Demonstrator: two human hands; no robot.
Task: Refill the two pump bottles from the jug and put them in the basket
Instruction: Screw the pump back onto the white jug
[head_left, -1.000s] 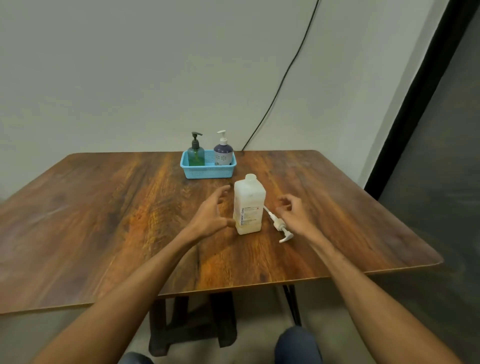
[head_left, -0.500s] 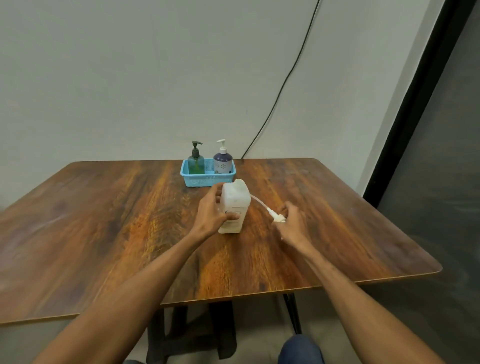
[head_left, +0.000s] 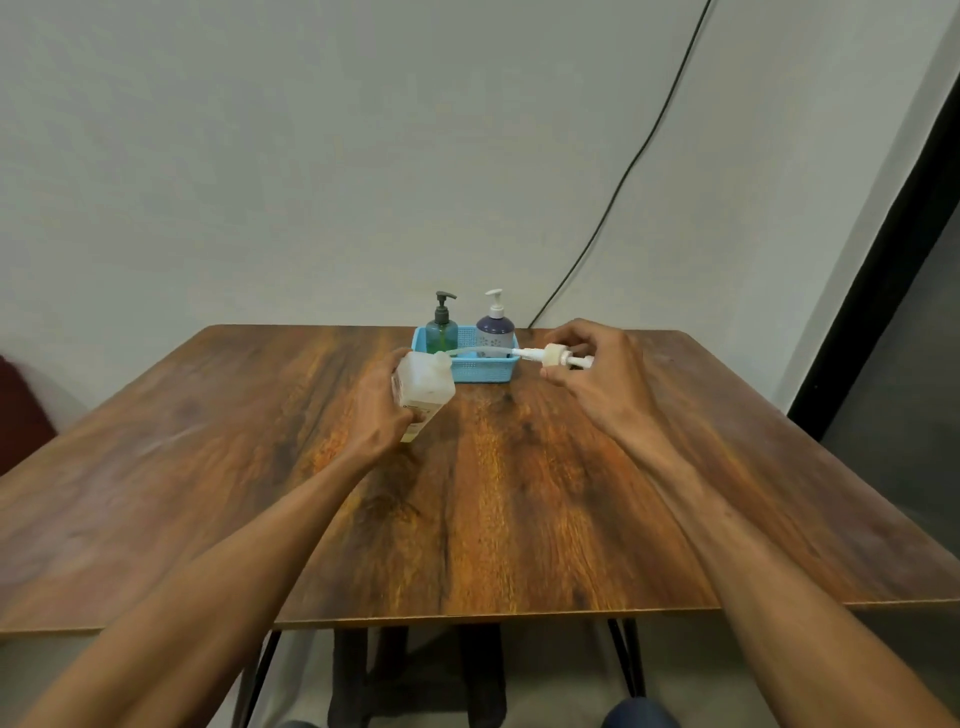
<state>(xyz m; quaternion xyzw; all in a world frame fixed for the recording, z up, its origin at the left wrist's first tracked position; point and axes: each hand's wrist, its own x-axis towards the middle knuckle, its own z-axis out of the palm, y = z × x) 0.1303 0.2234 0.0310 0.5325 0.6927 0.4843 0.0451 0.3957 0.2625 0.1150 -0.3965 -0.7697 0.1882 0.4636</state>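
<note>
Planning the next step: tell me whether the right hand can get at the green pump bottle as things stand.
Probably not yet: the right hand holds the pump, whose tube reaches the jug across the basket. The green pump bottle itself stands unblocked from above.

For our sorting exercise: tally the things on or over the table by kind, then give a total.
pump bottles: 2, the green pump bottle and the purple pump bottle
blue basket: 1
jug: 1
loose pump: 1
total: 5
</note>
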